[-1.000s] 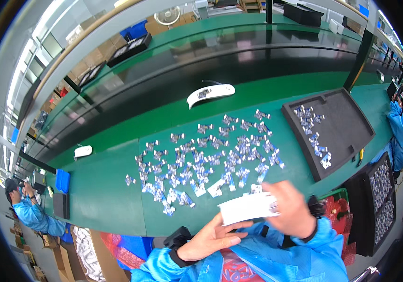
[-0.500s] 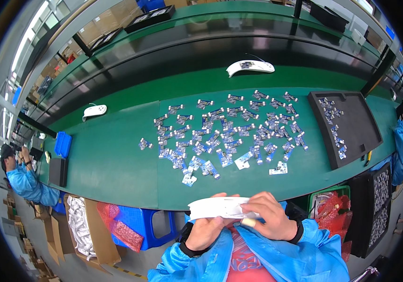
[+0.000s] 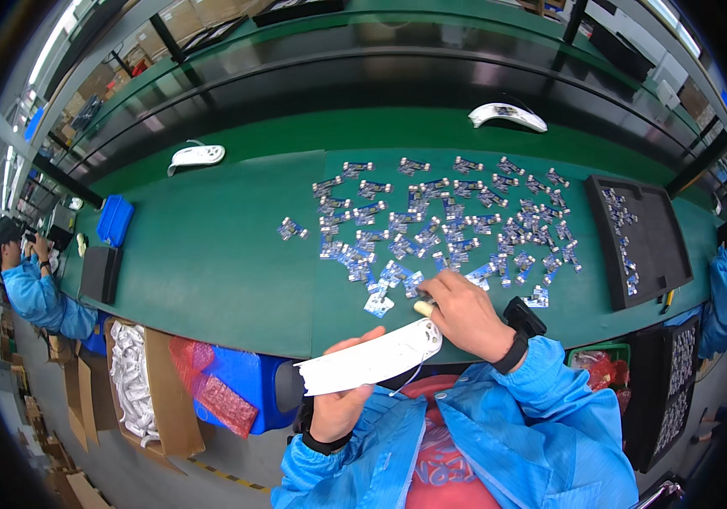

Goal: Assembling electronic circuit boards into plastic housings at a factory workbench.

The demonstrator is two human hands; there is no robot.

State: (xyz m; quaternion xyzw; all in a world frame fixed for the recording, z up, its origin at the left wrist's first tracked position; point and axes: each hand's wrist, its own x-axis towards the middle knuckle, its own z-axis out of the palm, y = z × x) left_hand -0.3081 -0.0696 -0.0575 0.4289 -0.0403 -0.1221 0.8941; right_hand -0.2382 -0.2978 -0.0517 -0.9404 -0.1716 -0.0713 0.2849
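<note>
My left hand point(image 3: 342, 407) grips a long white curved plastic casing point(image 3: 367, 363) from below, tilted up toward the right. Round holes show at its right end, and a thin cable point(image 3: 412, 380) hangs from it. Just beyond that end, my right hand point(image 3: 469, 318) reaches over the bench edge with bent fingers. A pale yellow cover sits on one of its digits. Its fingertips are pinched around a small dark piece, too hidden to name. They are right beside a blue circuit board point(image 3: 414, 283), at the near side of many scattered circuit boards point(image 3: 431, 225).
On the green bench point(image 3: 227, 246) stands a black foam tray point(image 3: 656, 254) with more boards. White casings point(image 3: 199, 156) point(image 3: 508, 115) lie toward the back. A blue bin point(image 3: 115, 220) and black box point(image 3: 101, 274) are left. Below are a carton point(image 3: 168, 382) and blue stool point(image 3: 244, 390).
My right hand has left the casing and moved forward to the near boards. My left hand now holds the casing alone, lower and tilted. The view has shifted, moving the bench contents rightward.
</note>
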